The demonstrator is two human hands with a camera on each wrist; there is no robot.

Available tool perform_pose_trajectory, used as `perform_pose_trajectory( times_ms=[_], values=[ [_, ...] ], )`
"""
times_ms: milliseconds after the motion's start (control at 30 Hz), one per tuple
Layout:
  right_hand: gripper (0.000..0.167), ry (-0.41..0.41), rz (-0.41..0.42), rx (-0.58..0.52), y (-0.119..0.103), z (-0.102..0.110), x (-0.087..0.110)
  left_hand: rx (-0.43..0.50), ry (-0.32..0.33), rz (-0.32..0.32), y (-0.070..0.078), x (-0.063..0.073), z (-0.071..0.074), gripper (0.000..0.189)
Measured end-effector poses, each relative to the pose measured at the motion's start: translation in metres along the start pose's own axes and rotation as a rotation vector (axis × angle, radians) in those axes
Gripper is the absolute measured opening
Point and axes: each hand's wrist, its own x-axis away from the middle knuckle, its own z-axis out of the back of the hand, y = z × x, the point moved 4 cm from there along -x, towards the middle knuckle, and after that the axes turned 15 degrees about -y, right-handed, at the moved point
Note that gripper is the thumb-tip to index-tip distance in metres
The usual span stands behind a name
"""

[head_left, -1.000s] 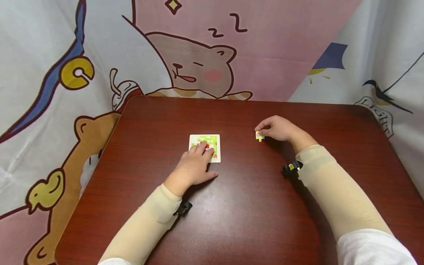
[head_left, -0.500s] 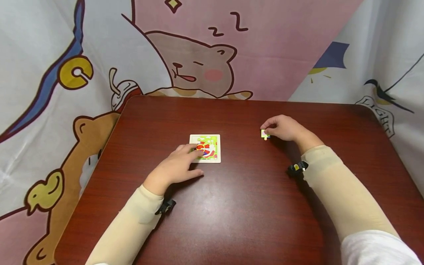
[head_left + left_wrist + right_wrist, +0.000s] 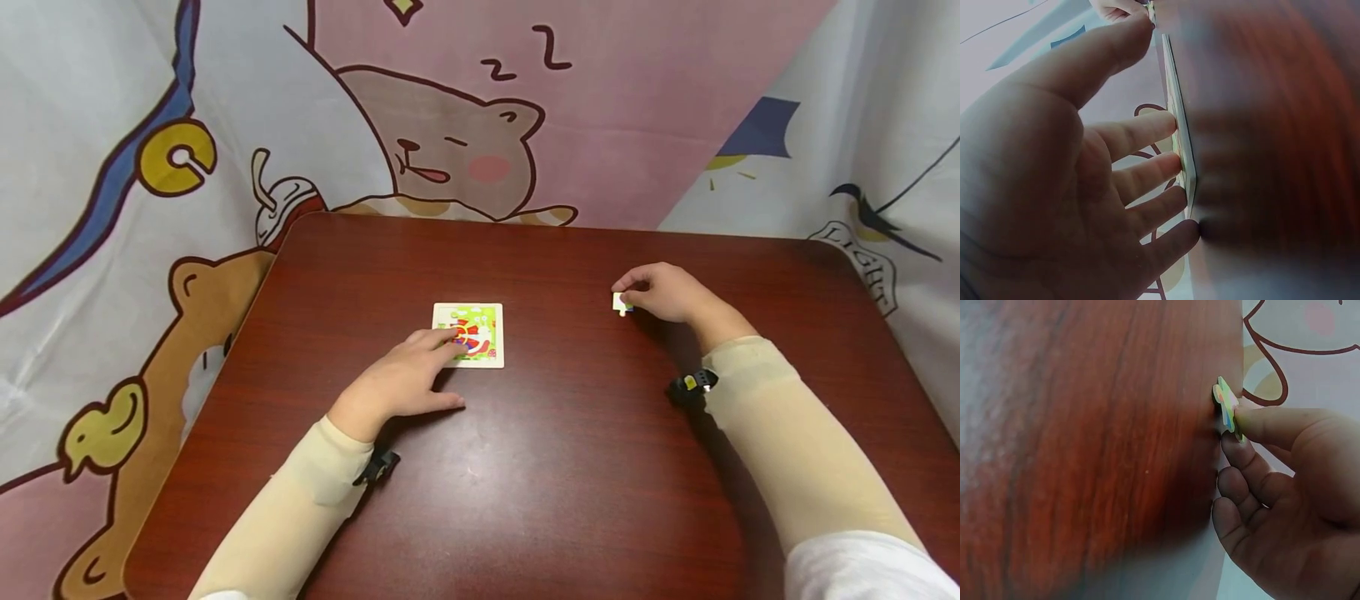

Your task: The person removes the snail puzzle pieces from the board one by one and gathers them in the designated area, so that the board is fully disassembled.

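A small square jigsaw puzzle (image 3: 486, 321) with a pale frame lies on the table, its picture green, red and white. Over its left part my left hand (image 3: 401, 375) spreads its fingers, the fingertips resting on the picture and hiding some of it. The left wrist view shows those fingers (image 3: 1154, 165) fairly straight along the puzzle's thin edge, thumb held apart. To the right, my right hand (image 3: 666, 293) pinches a jigsaw piece (image 3: 620, 302) between thumb and fingers. That piece (image 3: 1227, 406) looks tilted close to the tabletop in the right wrist view, its knob sticking out.
The dark red-brown wooden table (image 3: 540, 467) has rounded corners. Behind it and along its sides hangs a cloth (image 3: 600, 125) printed with cartoon animals. Black straps with small devices (image 3: 692, 385) sit on both wrists.
My right hand has moved right with the jigsaw piece, away from the puzzle. The left hand has drawn back leftward, uncovering more of the picture, fingertips still over it.
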Motion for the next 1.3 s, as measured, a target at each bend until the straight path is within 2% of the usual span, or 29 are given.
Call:
perform_pose_trajectory(
  times_ms=[533, 800, 1033, 1167, 1300],
  values=[
    [0.023, -0.023, -0.015, -0.004, -0.003, -0.001, 0.003, -0.012, -0.004, 0.012, 0.001, -0.003, 0.001, 0.069],
    [0.042, -0.089, 0.021, 0.024, -0.016, -0.004, 0.000, -0.002, -0.009, 0.019, 0.001, -0.001, 0.003, 0.068],
    [0.053, -0.172, 0.024, 0.002, -0.015, -0.002, 0.002, 0.002, -0.012, 0.017, 0.001, -0.002, 0.003, 0.068],
    [0.045, -0.127, 0.017, 0.034, -0.020, -0.002, -0.003, 0.001, -0.009, 0.017, 0.001, -0.002, 0.004, 0.068],
    [0.034, -0.039, 0.041, 0.066, -0.041, -0.003, -0.014, 0.003, -0.003, 0.018, 0.000, -0.003, 0.003, 0.067]
  ],
)
